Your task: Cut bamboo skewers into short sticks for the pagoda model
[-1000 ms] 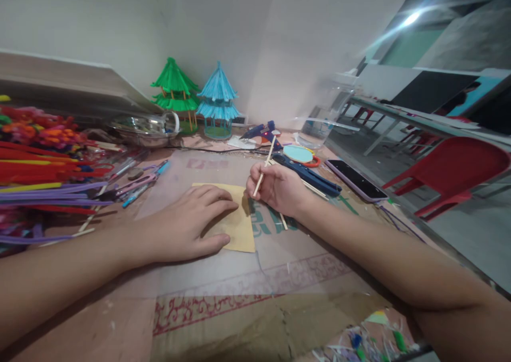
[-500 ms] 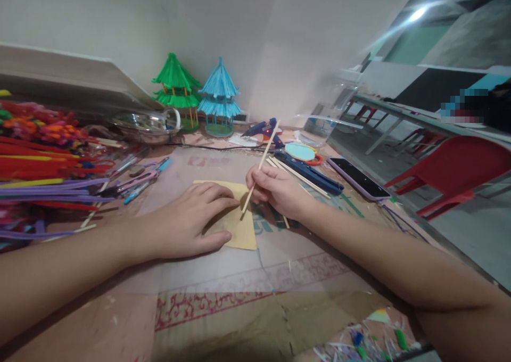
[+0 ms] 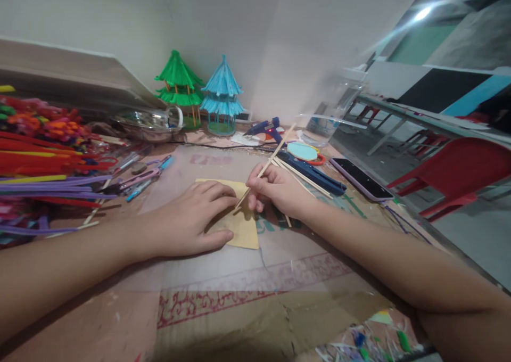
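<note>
My left hand (image 3: 199, 215) lies flat with its fingers spread, pressing on a yellow square of paper or card (image 3: 245, 231). Between the thumb and fingers of my right hand (image 3: 281, 189) is a thin wooden stick (image 3: 279, 146), pinched and slanted like a pen. Its lower end is over the yellow square near my left fingertips; whether it touches cannot be told. Several similar sticks (image 3: 307, 178) lie just beyond my right hand, beside a dark blue long tool (image 3: 315, 171), perhaps a stapler. Part of the square is hidden under my left hand.
Pipe cleaners (image 3: 43, 154) crowd the left, near scissors (image 3: 139, 180). A green pagoda model (image 3: 179, 82), a blue pagoda model (image 3: 222, 93) and a glue gun (image 3: 263, 129) stand at the back. A phone (image 3: 361, 178) lies right; scraps (image 3: 367, 340) sit at the front edge.
The stick in my right hand has tilted further to the right, and its lower end has shifted slightly left over the yellow square. My left hand has stayed in place.
</note>
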`<state>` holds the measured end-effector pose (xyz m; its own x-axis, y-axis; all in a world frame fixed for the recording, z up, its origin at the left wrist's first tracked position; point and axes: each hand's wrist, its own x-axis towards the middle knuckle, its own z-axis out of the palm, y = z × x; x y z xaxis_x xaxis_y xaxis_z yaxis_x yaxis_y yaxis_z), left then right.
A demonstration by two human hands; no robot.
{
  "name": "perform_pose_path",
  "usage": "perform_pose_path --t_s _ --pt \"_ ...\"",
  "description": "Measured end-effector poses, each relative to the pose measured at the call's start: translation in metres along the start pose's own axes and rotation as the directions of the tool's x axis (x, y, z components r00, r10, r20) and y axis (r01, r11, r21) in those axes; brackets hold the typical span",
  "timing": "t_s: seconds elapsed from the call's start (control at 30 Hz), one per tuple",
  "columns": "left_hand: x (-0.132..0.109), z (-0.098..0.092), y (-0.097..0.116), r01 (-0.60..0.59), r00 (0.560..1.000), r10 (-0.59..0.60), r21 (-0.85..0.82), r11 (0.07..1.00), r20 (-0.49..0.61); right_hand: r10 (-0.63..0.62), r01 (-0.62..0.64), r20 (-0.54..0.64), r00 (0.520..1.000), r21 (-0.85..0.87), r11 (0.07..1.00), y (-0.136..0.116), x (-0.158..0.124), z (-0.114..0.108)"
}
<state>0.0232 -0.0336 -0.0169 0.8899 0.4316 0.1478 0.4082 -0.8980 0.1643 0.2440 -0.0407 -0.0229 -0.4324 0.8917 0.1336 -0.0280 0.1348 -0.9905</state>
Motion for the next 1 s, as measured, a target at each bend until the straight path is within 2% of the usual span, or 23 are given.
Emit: perform_pose_path --t_s 0.3,0.4,0.47,0.53,0.63,0.7,0.77,0.8,0.93,1.0 --pt "0.0 0.001 0.0 0.006 1.0 -0.006 0.0 1.0 -0.003 -0.015 0.007 -0.093 0.996 -0.081 0.997 -0.001 0.0 0.001" --pt "0.0 0.002 -0.001 0.008 1.0 -0.007 0.002 1.0 -0.01 -0.051 0.038 -0.066 0.996 -0.185 0.982 -0.004 -0.007 0.006" --pt "0.0 0.002 -0.001 -0.002 1.0 0.002 0.002 1.0 -0.017 -0.117 0.111 -0.002 0.993 -0.3 0.948 -0.007 -0.014 0.01" --pt "0.0 0.003 -0.001 -0.026 0.999 0.026 -0.003 1.0 -0.027 -0.199 0.233 0.121 0.973 -0.464 0.855 -0.01 -0.018 0.013" --pt "0.0 0.003 -0.002 -0.053 0.998 0.053 -0.003 0.999 -0.044 -0.264 0.408 0.312 0.913 -0.677 0.612 -0.011 -0.017 0.012" --pt "0.0 0.003 -0.002 -0.05 0.998 0.05 0.0 0.999 -0.048 -0.282 0.452 0.358 0.89 -0.768 0.454 -0.01 -0.012 0.008" --pt "0.0 0.003 -0.002 -0.038 0.998 0.038 0.001 0.999 -0.04 -0.303 0.455 0.361 0.882 -0.821 0.346 -0.009 -0.01 0.005" --pt "0.0 0.003 -0.002 -0.035 0.999 0.035 0.0 0.999 -0.037 -0.315 0.453 0.356 0.88 -0.827 0.332 -0.009 -0.01 0.005" --pt "-0.001 0.003 -0.002 -0.052 0.998 0.052 -0.001 0.999 -0.044 -0.311 0.473 0.364 0.878 -0.765 0.438 -0.011 -0.016 0.012" --pt "-0.001 0.003 -0.002 -0.051 0.997 0.051 0.001 0.999 -0.051 -0.288 0.479 0.385 0.877 -0.761 0.438 -0.011 -0.015 0.012"
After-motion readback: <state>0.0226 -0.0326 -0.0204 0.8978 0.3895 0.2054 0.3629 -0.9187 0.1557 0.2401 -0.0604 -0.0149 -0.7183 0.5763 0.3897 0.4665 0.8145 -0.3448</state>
